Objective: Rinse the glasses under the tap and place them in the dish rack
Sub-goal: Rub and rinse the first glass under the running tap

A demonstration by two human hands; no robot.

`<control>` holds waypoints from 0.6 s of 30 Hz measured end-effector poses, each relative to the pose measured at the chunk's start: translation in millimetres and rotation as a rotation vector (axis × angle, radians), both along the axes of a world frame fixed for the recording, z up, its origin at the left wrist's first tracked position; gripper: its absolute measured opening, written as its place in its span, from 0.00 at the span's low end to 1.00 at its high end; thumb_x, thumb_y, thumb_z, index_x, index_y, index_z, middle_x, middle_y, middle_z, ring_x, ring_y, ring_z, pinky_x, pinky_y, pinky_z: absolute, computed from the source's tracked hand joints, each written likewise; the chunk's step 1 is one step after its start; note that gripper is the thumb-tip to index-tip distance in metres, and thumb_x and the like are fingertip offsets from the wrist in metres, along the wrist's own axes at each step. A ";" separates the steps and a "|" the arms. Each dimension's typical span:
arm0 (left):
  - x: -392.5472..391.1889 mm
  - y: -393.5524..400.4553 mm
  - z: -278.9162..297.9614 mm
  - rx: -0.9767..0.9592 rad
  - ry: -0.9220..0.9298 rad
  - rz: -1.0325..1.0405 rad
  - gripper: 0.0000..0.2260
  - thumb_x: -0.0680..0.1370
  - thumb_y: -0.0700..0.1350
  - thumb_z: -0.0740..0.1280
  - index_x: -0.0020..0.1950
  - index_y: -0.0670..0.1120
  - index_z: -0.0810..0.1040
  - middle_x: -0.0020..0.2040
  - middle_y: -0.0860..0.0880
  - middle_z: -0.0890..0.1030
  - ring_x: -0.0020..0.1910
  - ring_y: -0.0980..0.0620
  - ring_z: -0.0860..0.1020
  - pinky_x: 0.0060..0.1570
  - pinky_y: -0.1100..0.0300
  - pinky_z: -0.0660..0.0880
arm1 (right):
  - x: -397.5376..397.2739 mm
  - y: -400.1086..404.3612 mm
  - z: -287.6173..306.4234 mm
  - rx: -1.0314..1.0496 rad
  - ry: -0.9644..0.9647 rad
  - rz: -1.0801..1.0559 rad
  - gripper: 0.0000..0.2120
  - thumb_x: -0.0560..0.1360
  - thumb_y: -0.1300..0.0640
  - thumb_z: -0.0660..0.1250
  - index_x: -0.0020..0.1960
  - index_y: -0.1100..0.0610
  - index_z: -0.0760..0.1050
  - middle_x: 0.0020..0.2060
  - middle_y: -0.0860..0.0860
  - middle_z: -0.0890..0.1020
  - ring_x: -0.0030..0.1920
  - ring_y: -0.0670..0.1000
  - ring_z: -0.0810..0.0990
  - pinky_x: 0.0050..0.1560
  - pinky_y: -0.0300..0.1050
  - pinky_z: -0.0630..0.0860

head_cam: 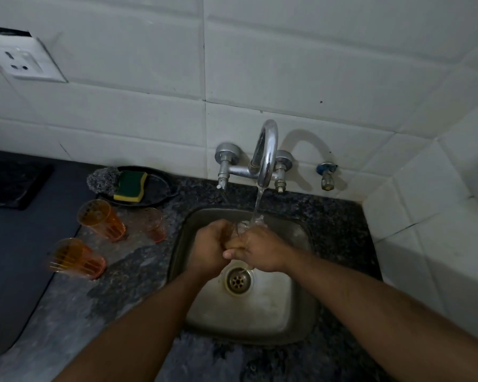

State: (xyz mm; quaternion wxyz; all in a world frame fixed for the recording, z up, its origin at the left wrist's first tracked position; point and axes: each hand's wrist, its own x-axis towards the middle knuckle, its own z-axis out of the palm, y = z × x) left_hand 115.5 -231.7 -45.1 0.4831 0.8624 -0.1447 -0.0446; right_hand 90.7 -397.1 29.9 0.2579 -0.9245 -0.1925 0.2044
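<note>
Holding a clear glass (242, 227) between them, our left hand (210, 246) and right hand (260, 250) meet over the steel sink (249, 307), just above the drain (238, 279). Our left hand is curled nearly into a fist around the near side of the glass; our right hand wraps the other side, its fingers (233, 253) folded in and touching those of the left. Most of the glass is hidden by the two hands, so only its upper rim shows, tilted toward the wall. Water (257, 208) from the chrome tap (265, 153) falls straight onto that rim and onto the right hand. We can read no brand, label or writing anywhere; the pictures are too dim and soft for fine print. Three orange glasses stand on the speckled desk (138, 271) left of the sink, well apart from the hands: a far orange glass (101, 219), a near orange glass (76, 257), and a paler glass (155, 224) just beside the sink edge. Behind them a dark tray (158, 188) carries a green-and-yellow sponge (130, 186) and a grey scrubber (104, 181). A white wall socket (22, 62) sits on the tiles at upper left.
</note>
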 end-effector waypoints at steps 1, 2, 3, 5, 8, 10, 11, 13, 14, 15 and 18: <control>5.1 5.2 -2.5 0.040 0.093 -0.097 0.10 0.67 0.43 0.78 0.40 0.51 0.78 0.35 0.54 0.82 0.35 0.60 0.80 0.37 0.60 0.80 | -2.3 -2.3 0.9 -0.065 0.003 0.061 0.10 0.81 0.41 0.67 0.51 0.45 0.82 0.44 0.43 0.82 0.45 0.42 0.79 0.53 0.47 0.74; 10.8 11.6 -5.5 0.108 0.228 -0.230 0.12 0.63 0.45 0.80 0.42 0.51 0.81 0.38 0.53 0.84 0.38 0.57 0.84 0.42 0.53 0.84 | -3.4 -4.0 4.9 -0.170 -0.012 0.133 0.14 0.81 0.39 0.67 0.57 0.47 0.82 0.50 0.45 0.84 0.49 0.46 0.81 0.53 0.46 0.74; 16.6 18.6 -7.5 0.196 0.350 -0.348 0.17 0.59 0.46 0.81 0.44 0.52 0.83 0.40 0.52 0.86 0.41 0.54 0.85 0.45 0.47 0.85 | -3.0 -6.6 6.0 -0.280 -0.055 0.201 0.18 0.80 0.37 0.66 0.62 0.47 0.81 0.57 0.48 0.84 0.54 0.50 0.82 0.53 0.46 0.74; 22.5 24.3 -11.5 0.252 0.458 -0.411 0.23 0.55 0.46 0.83 0.47 0.54 0.84 0.44 0.53 0.87 0.45 0.54 0.86 0.49 0.46 0.85 | -0.4 -7.9 3.9 -0.397 -0.123 0.249 0.21 0.79 0.34 0.65 0.64 0.47 0.79 0.59 0.49 0.84 0.56 0.53 0.82 0.52 0.47 0.76; 11.0 8.4 -7.4 0.023 0.263 -0.126 0.16 0.62 0.47 0.80 0.48 0.51 0.83 0.43 0.53 0.86 0.44 0.57 0.84 0.46 0.54 0.83 | 1.5 -1.3 0.3 -0.278 -0.035 0.048 0.19 0.82 0.37 0.63 0.62 0.48 0.81 0.58 0.51 0.85 0.58 0.54 0.82 0.54 0.47 0.75; 0.8 -1.8 1.5 -0.020 0.036 0.054 0.08 0.69 0.46 0.75 0.45 0.50 0.80 0.40 0.54 0.83 0.40 0.58 0.81 0.40 0.60 0.79 | -0.1 3.2 -2.8 -0.028 0.015 -0.092 0.15 0.83 0.42 0.64 0.61 0.48 0.83 0.56 0.50 0.86 0.57 0.52 0.83 0.58 0.48 0.75; -1.8 -3.6 1.9 -0.005 -0.041 0.077 0.06 0.71 0.45 0.74 0.44 0.50 0.79 0.39 0.54 0.81 0.38 0.59 0.80 0.38 0.59 0.77 | -1.4 4.2 -2.0 0.049 0.002 -0.104 0.13 0.84 0.43 0.64 0.58 0.48 0.84 0.52 0.48 0.86 0.53 0.49 0.83 0.58 0.48 0.76; 1.4 0.0 -3.9 0.025 0.010 -0.012 0.08 0.71 0.43 0.76 0.42 0.51 0.78 0.37 0.54 0.81 0.37 0.60 0.79 0.37 0.59 0.78 | -5.4 1.3 2.1 0.001 -0.013 -0.014 0.15 0.84 0.42 0.64 0.53 0.51 0.84 0.45 0.45 0.83 0.46 0.47 0.80 0.51 0.46 0.74; 6.0 5.2 -6.8 0.036 0.131 -0.128 0.09 0.70 0.43 0.78 0.44 0.52 0.80 0.38 0.54 0.83 0.39 0.61 0.81 0.40 0.58 0.81 | -5.8 -2.1 6.4 -0.109 -0.037 0.076 0.18 0.83 0.39 0.63 0.52 0.52 0.82 0.45 0.46 0.82 0.45 0.49 0.80 0.48 0.45 0.72; 9.9 9.8 -7.6 0.058 0.250 -0.251 0.12 0.68 0.43 0.79 0.48 0.52 0.83 0.42 0.54 0.86 0.43 0.59 0.84 0.46 0.54 0.83 | -4.6 -6.2 8.7 -0.252 -0.080 0.177 0.22 0.82 0.35 0.61 0.54 0.53 0.81 0.47 0.49 0.83 0.47 0.51 0.81 0.46 0.45 0.72; 11.4 11.5 -4.3 0.024 0.433 -0.331 0.21 0.66 0.38 0.82 0.57 0.47 0.84 0.52 0.51 0.87 0.50 0.55 0.85 0.53 0.51 0.84 | 1.6 -13.1 8.8 -0.463 -0.157 0.295 0.28 0.80 0.29 0.56 0.56 0.50 0.80 0.52 0.50 0.84 0.52 0.53 0.82 0.46 0.47 0.74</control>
